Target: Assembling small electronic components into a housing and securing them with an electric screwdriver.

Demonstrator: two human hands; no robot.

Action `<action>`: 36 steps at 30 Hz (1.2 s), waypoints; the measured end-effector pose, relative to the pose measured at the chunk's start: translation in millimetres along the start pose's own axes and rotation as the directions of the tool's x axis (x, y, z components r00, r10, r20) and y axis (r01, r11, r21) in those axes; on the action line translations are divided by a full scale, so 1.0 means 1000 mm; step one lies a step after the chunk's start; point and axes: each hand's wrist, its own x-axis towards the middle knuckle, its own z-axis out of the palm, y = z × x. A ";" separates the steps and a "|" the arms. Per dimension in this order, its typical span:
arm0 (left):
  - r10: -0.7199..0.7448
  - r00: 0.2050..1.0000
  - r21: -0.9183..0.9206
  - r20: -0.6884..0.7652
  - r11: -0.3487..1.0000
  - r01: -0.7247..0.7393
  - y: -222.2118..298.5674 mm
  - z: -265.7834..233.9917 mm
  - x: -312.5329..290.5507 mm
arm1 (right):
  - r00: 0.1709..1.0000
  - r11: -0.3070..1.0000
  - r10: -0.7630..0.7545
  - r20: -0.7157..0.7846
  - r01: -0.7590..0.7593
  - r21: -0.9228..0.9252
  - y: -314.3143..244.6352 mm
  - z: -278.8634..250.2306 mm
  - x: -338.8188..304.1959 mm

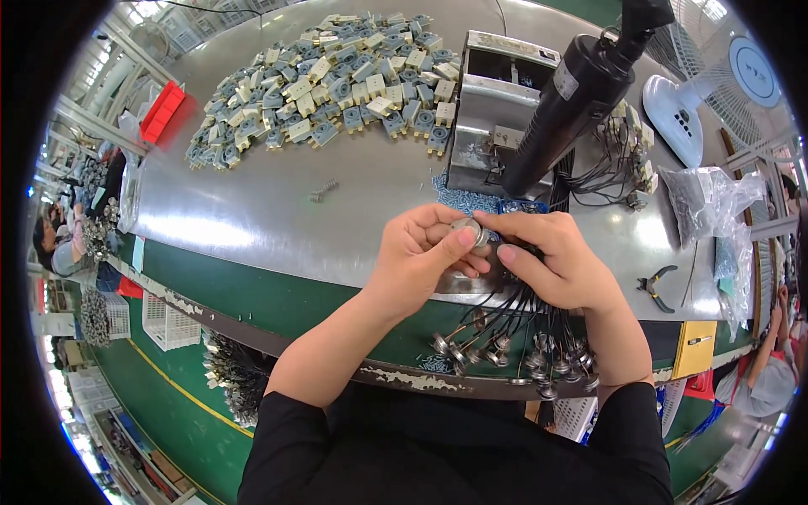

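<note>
A small round silver metal part is between my hands over the near edge of the steel table. My left hand pinches it, thumb on its face and fingers curled behind. My right hand closes on its right side, index fingertip on its upper rim and thumb beside it; its other fingers are partly hidden. Beneath my hands, a bundle of black wires ending in similar round metal parts hangs toward the table's front edge. Small bluish screws lie heaped just beyond my hands.
A large pile of grey and cream blocks covers the far table. Behind my hands stand a metal fixture and a black cylindrical power driver. To the right are pliers, a plastic bag and a fan; a spring lies left.
</note>
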 end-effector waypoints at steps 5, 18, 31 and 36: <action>0.292 0.956 0.473 -0.041 0.848 -0.239 -0.008 0.009 0.002 | 0.970 0.972 0.198 0.138 -0.213 0.099 -0.006 -0.004 0.003; 0.234 0.971 0.243 0.049 0.940 -0.239 -0.008 -0.009 0.006 | 0.960 0.939 0.244 0.136 -0.269 0.213 -0.009 -0.013 0.003; 0.135 0.991 0.354 0.026 0.925 -0.135 0.002 -0.009 0.008 | 0.983 0.972 0.154 0.103 -0.170 0.164 0.004 -0.010 -0.001; 0.312 0.949 0.419 0.034 0.858 -0.297 -0.003 -0.006 0.005 | 0.997 0.994 0.073 0.000 -0.073 0.079 0.007 0.001 0.000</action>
